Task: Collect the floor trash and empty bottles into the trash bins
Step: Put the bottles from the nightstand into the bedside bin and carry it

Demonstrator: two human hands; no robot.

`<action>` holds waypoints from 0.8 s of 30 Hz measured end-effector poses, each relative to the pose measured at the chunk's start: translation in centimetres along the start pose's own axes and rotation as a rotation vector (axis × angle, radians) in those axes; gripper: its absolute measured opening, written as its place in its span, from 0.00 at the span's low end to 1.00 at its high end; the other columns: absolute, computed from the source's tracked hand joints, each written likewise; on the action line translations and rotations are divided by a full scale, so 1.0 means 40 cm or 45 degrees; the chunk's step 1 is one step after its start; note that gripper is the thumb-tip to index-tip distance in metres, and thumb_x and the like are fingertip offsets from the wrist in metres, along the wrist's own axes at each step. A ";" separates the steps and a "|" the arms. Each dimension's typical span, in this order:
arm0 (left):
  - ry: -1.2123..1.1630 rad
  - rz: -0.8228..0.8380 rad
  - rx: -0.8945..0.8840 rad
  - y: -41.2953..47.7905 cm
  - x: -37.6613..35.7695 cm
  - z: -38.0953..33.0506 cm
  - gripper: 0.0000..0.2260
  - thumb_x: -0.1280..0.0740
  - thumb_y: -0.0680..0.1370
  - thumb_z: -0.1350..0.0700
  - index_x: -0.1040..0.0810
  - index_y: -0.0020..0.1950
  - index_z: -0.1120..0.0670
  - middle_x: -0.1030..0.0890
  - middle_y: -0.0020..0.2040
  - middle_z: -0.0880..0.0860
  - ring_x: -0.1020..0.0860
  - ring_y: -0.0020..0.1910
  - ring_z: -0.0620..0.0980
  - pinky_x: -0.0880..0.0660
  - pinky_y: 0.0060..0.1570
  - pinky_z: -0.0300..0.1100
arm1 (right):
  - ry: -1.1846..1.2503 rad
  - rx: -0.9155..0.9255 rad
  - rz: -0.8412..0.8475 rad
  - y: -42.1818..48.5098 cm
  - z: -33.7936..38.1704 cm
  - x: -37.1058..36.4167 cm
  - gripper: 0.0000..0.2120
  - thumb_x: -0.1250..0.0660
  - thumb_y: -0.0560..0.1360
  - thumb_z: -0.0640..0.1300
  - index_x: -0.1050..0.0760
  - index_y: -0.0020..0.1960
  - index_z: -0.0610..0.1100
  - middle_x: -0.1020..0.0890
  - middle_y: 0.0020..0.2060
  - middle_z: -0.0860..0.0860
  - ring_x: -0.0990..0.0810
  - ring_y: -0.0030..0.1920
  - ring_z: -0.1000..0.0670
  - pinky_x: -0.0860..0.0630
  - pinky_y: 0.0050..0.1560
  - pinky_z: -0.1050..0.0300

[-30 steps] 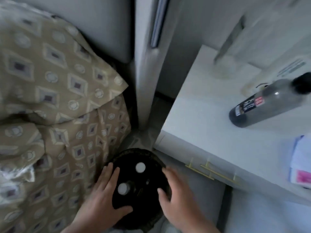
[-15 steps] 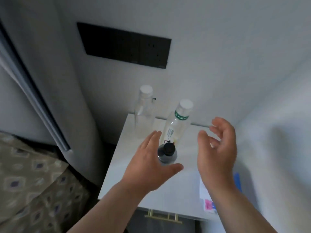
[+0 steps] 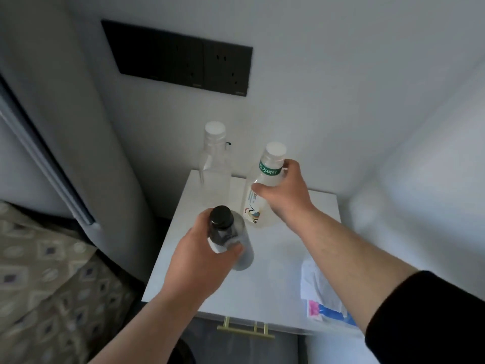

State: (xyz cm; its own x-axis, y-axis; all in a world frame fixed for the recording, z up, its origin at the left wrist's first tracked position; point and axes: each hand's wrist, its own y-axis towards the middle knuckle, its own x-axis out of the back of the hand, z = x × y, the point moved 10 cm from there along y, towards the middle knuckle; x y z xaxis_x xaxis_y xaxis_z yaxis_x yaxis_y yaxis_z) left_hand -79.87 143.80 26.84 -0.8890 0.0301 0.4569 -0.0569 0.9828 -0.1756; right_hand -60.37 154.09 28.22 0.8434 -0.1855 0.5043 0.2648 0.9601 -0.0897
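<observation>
Three bottles are on the white nightstand (image 3: 267,279). My left hand (image 3: 202,261) grips the black-capped bottle (image 3: 225,232) near its neck. My right hand (image 3: 284,191) holds the clear bottle with a white cap and green neck band (image 3: 265,179) round its shoulder. A third clear, square-shouldered bottle with a white cap (image 3: 214,158) stands untouched at the back, against the wall.
A paper and a pink-and-blue packet (image 3: 325,306) lie on the nightstand's right side. A black socket panel (image 3: 181,59) is on the wall above. A patterned bedspread (image 3: 47,290) lies at lower left. Brass drawer handles (image 3: 246,332) show at the nightstand's front.
The view rose from the black bin on the floor to the nightstand. Both hands left the bin, reached over the tabletop, and each closed round a bottle.
</observation>
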 end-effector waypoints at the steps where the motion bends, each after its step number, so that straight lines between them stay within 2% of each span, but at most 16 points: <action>1: -0.039 -0.003 0.014 -0.013 0.029 0.007 0.22 0.26 0.69 0.51 0.33 0.51 0.31 0.22 0.46 0.37 0.23 0.46 0.36 0.28 0.42 0.32 | 0.007 0.007 0.006 0.000 -0.001 0.006 0.29 0.23 0.64 0.46 0.33 0.60 0.50 0.22 0.53 0.54 0.21 0.53 0.50 0.25 0.54 0.52; 3: -0.127 -0.035 0.032 -0.044 0.100 0.021 0.22 0.24 0.67 0.54 0.29 0.51 0.33 0.18 0.45 0.40 0.20 0.45 0.38 0.25 0.45 0.36 | 0.057 0.028 0.017 -0.017 0.011 0.025 0.27 0.22 0.63 0.46 0.32 0.57 0.53 0.21 0.50 0.58 0.20 0.51 0.53 0.24 0.55 0.53; 6: -0.283 -0.142 0.043 -0.092 0.221 0.060 0.20 0.25 0.66 0.62 0.24 0.50 0.42 0.15 0.42 0.45 0.17 0.41 0.42 0.22 0.41 0.38 | 0.171 0.102 0.037 -0.081 0.065 0.050 0.25 0.22 0.65 0.45 0.29 0.57 0.55 0.20 0.46 0.61 0.20 0.46 0.64 0.25 0.48 0.65; 7: -0.328 -0.187 0.048 -0.107 0.263 0.077 0.20 0.24 0.65 0.63 0.23 0.49 0.43 0.15 0.42 0.46 0.16 0.41 0.44 0.21 0.41 0.40 | 0.198 0.121 0.060 -0.108 0.083 0.050 0.25 0.22 0.65 0.46 0.28 0.58 0.55 0.19 0.47 0.60 0.20 0.47 0.65 0.26 0.48 0.67; 9: -0.400 -0.252 0.081 -0.140 0.339 0.122 0.22 0.22 0.59 0.54 0.23 0.50 0.42 0.15 0.45 0.49 0.16 0.42 0.47 0.21 0.43 0.45 | 0.226 0.146 0.151 -0.170 0.122 0.021 0.28 0.22 0.61 0.53 0.26 0.59 0.56 0.18 0.51 0.57 0.20 0.54 0.58 0.25 0.54 0.59; 11: -0.408 -0.284 0.110 -0.168 0.393 0.160 0.28 0.24 0.54 0.47 0.23 0.53 0.43 0.15 0.46 0.49 0.16 0.43 0.48 0.21 0.44 0.48 | 0.250 0.183 0.297 -0.235 0.158 -0.037 0.28 0.24 0.60 0.55 0.25 0.59 0.57 0.17 0.53 0.57 0.20 0.56 0.54 0.25 0.58 0.51; 13: -0.362 -0.308 0.140 -0.195 0.438 0.195 0.25 0.20 0.58 0.50 0.23 0.52 0.46 0.15 0.45 0.48 0.16 0.40 0.46 0.20 0.39 0.40 | 0.256 0.203 0.450 -0.298 0.179 -0.113 0.25 0.23 0.64 0.50 0.25 0.59 0.56 0.17 0.52 0.59 0.20 0.55 0.57 0.25 0.57 0.53; 15: -0.325 -0.303 0.151 -0.220 0.470 0.213 0.22 0.19 0.62 0.61 0.23 0.50 0.47 0.15 0.45 0.47 0.17 0.37 0.45 0.22 0.34 0.33 | 0.259 0.197 0.568 -0.356 0.190 -0.192 0.21 0.23 0.67 0.45 0.25 0.57 0.57 0.17 0.51 0.60 0.20 0.53 0.60 0.25 0.52 0.60; 17: -0.253 -0.307 0.171 -0.240 0.499 0.244 0.22 0.22 0.64 0.65 0.23 0.50 0.46 0.16 0.45 0.47 0.17 0.39 0.45 0.21 0.37 0.39 | 0.247 0.184 0.648 -0.400 0.188 -0.263 0.20 0.24 0.68 0.44 0.24 0.57 0.57 0.17 0.50 0.60 0.20 0.53 0.61 0.26 0.50 0.62; 18: -0.222 -0.315 0.191 -0.251 0.511 0.265 0.21 0.23 0.65 0.65 0.23 0.51 0.46 0.16 0.45 0.47 0.17 0.40 0.45 0.21 0.38 0.41 | 0.232 0.170 0.685 -0.419 0.180 -0.297 0.20 0.24 0.68 0.44 0.24 0.57 0.57 0.17 0.50 0.60 0.20 0.53 0.61 0.25 0.50 0.61; 22: -0.156 -0.321 0.298 -0.290 0.528 0.373 0.22 0.23 0.66 0.60 0.23 0.55 0.44 0.16 0.44 0.43 0.17 0.41 0.42 0.23 0.43 0.42 | 0.159 0.111 0.824 -0.493 0.127 -0.412 0.20 0.23 0.67 0.48 0.24 0.57 0.58 0.17 0.52 0.57 0.20 0.53 0.58 0.24 0.54 0.56; 24: -0.116 -0.303 0.364 -0.311 0.517 0.437 0.24 0.23 0.66 0.58 0.24 0.58 0.43 0.16 0.44 0.41 0.18 0.42 0.40 0.24 0.44 0.39 | 0.128 0.082 0.909 -0.533 0.086 -0.462 0.20 0.24 0.67 0.49 0.24 0.57 0.57 0.17 0.52 0.57 0.20 0.54 0.57 0.23 0.53 0.57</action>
State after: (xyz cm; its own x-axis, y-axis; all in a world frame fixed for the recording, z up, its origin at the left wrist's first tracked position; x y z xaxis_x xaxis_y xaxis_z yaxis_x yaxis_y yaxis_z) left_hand -105.48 129.03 23.22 -0.8717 -0.2217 0.4370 -0.3794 0.8697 -0.3157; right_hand -83.19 137.75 23.77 0.8402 0.4760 0.2599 -0.3919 0.8641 -0.3157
